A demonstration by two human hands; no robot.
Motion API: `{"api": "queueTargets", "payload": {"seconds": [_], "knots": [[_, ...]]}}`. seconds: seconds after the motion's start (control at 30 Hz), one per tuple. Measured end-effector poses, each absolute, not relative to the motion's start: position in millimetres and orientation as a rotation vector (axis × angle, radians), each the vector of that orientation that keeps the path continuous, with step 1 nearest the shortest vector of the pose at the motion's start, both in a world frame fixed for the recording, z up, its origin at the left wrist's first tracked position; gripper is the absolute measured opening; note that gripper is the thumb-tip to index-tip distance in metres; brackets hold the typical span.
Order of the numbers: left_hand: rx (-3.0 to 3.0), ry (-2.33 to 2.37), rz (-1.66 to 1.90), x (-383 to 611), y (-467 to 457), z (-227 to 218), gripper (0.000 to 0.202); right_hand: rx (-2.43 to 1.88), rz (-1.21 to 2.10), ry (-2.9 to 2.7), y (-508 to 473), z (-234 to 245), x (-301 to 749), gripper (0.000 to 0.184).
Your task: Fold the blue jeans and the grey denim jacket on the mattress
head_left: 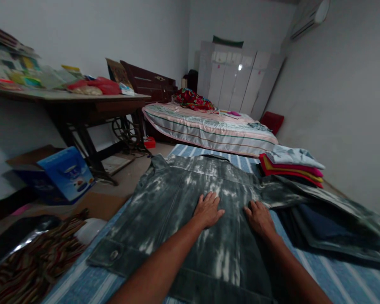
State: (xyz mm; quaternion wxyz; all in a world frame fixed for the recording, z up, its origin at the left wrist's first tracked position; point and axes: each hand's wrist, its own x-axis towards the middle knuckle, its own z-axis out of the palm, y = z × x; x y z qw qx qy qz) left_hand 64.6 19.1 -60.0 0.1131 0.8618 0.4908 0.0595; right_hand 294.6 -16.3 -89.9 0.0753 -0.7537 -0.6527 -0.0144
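Observation:
A dark green denim jacket point(171, 202) with whitish faded patches lies spread out, back side up, on a blue-and-white striped cloth point(316, 270). My left hand point(208, 209) rests flat on the middle of its back, fingers spread. Nearer the jacket's right edge, my right hand point(260, 217) lies on the fabric with its fingers slightly bent and apart, holding nothing that I can see. One sleeve point(323, 196) stretches out to the right across dark folded clothes point(326, 228). The other sleeve is mostly out of sight on the left.
Behind the sleeve sits a stack of folded clothes point(291, 164), pale blue on top. A bed point(209, 131) stands beyond. Along the left are a cluttered sewing-machine table point(91, 98), a blue carton point(66, 175) and striped fabric point(34, 261) on the floor.

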Motion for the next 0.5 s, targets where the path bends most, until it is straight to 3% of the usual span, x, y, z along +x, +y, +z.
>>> {"api": "queueTargets", "payload": {"seconds": [0.5], "knots": [[2.529,1.439,0.213,65.0,19.6,-64.9,0.060,-2.226,-0.058,-1.977,-73.5,-90.3,292.0,0.054]]}}
